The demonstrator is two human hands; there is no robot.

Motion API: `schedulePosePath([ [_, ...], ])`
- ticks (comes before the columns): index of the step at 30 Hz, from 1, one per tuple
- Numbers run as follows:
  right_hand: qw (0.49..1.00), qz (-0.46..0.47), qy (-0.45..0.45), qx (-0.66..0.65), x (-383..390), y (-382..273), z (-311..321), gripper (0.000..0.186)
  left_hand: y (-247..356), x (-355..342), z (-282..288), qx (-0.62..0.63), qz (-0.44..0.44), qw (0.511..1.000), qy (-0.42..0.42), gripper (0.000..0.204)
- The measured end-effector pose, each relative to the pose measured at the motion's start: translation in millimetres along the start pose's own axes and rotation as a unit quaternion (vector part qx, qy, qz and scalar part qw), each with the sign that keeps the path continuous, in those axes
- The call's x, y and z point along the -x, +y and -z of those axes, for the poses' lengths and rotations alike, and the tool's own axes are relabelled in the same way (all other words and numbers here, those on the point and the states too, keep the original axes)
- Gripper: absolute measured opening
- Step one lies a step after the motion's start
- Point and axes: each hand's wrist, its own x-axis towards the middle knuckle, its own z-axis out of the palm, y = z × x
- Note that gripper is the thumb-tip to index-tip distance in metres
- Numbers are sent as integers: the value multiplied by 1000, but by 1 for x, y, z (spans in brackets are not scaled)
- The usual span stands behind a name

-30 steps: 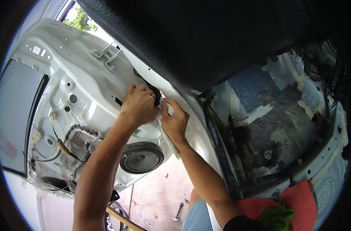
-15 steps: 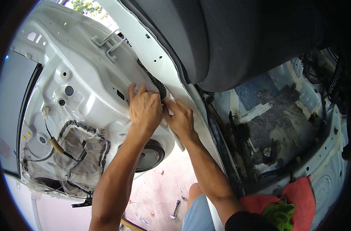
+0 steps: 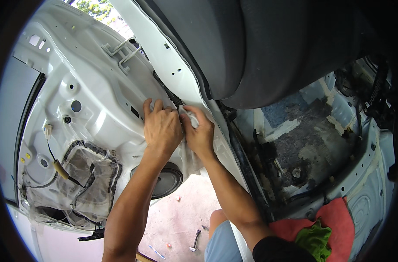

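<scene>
A white car door [image 3: 85, 65], stripped of its trim, hangs open along a white pillar [image 3: 168, 61]. A black corrugated rubber sleeve [image 3: 172, 95] runs between them. My left hand [image 3: 162, 126] is at the lower end of the sleeve, fingers bent and closed round something hidden behind them. Just right of it, my right hand [image 3: 198, 133] pinches a pale, crumpled cloth-like piece [image 3: 191, 117], which trails down behind the fingers. The sleeve’s lowest part is hidden by my hands. A round black speaker [image 3: 168, 185] sits in the door below my left wrist.
The dark seat [image 3: 277, 39] overhangs the bare cabin floor [image 3: 308, 144] at right. Red [image 3: 336, 218] and green cloths [image 3: 314, 240] lie on the lower sill. A tool [image 3: 196, 239] lies on the pink ground [image 3: 177, 218]. Wiring [image 3: 83, 183] hangs from the door.
Both hands shifted slightly right between one second and half a second ago, then back a little left. More of the crumpled pale piece now shows between my right fingers than half a second ago.
</scene>
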Motion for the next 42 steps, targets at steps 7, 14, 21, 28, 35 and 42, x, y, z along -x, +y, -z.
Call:
schedulePosePath([
  [7,995,42,72,47,4,-6,-8,12,0,3,-2,-13,-3,1000,5,14],
  [14,995,27,37,93,0,-6,-2,13,0,5,-5,12,-12,1000,25,20],
  [21,993,18,62,102,-2,-14,-12,16,-1,5,-8,13,-16,999,30,25],
  [28,979,-6,-21,202,-16,-28,-8,19,0,6,-14,19,-2,999,35,28],
  [35,960,-3,-114,257,-14,-51,8,24,4,12,-10,-61,-31,998,-16,32],
  [42,944,130,-151,264,-32,-75,10,27,18,44,-9,-257,-87,957,-101,47],
])
